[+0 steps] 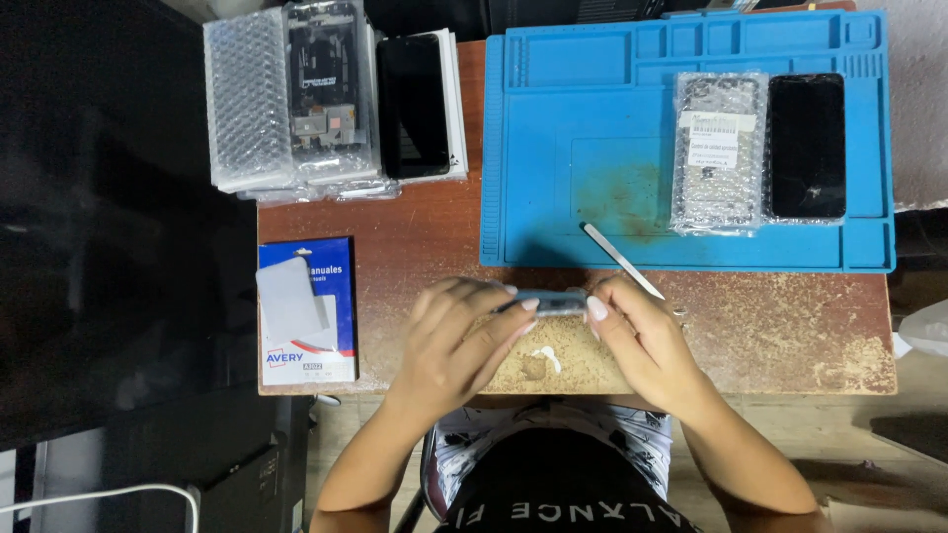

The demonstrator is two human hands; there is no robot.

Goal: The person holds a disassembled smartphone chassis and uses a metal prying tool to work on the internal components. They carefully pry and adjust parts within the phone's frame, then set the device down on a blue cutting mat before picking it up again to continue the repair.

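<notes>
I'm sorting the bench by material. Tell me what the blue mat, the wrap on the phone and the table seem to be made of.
Blue mat: probably silicone or rubber, matte, with moulded compartments. Wrap: clear plastic bubble wrap, glossy, rows of bubbles showing. Table: likely chipboard under a reddish laminate, which is worn away to pale, grainy patches.

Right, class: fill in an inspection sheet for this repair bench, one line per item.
Surface: worn wooden table, blue work mat.
Job's things: small grey part held edgewise by both hands.
Clutter: thin white tool, bubble-wrapped phone, black phone, bubble-wrap stacks, blue label box.
Grippers: left hand and right hand, fingers pinching the part.
Cables: white cable.
Surroundings: dark cabinet.
</notes>
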